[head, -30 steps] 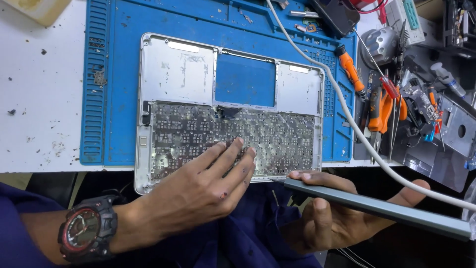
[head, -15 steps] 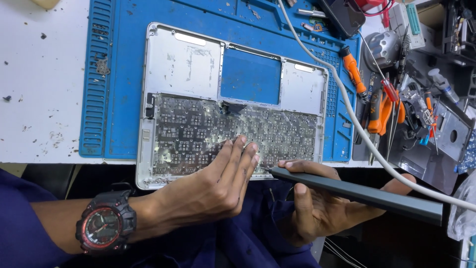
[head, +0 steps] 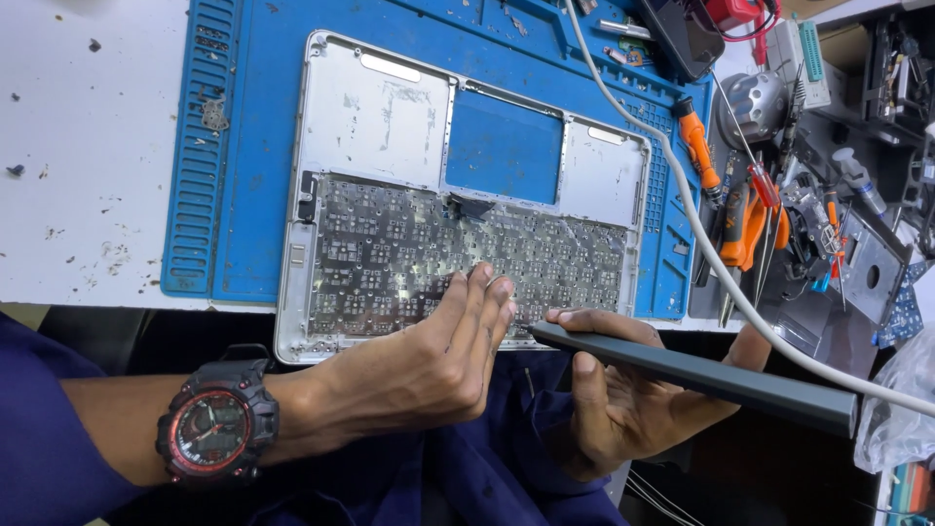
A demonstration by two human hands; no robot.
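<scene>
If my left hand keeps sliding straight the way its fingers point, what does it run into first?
The left hand points up and right across the keyboard underside. Going straight on, it would probably first meet the small dark torn flap at the keyboard's top edge, though the depth is unclear.

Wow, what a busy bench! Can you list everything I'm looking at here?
laptop shell: one, silver, opened, on the mat, keyboard underside showing
mat: one, blue, on the white table
bar: one, dark grey, long, lower right
cable: one, white, running across right side
screwdriver: one, orange handle, right of the shell
pliers: orange handles, among tools at right
watch: one, black and red, left wrist
left hand: fingertips on the keyboard underside
right hand: holding the bar
</scene>
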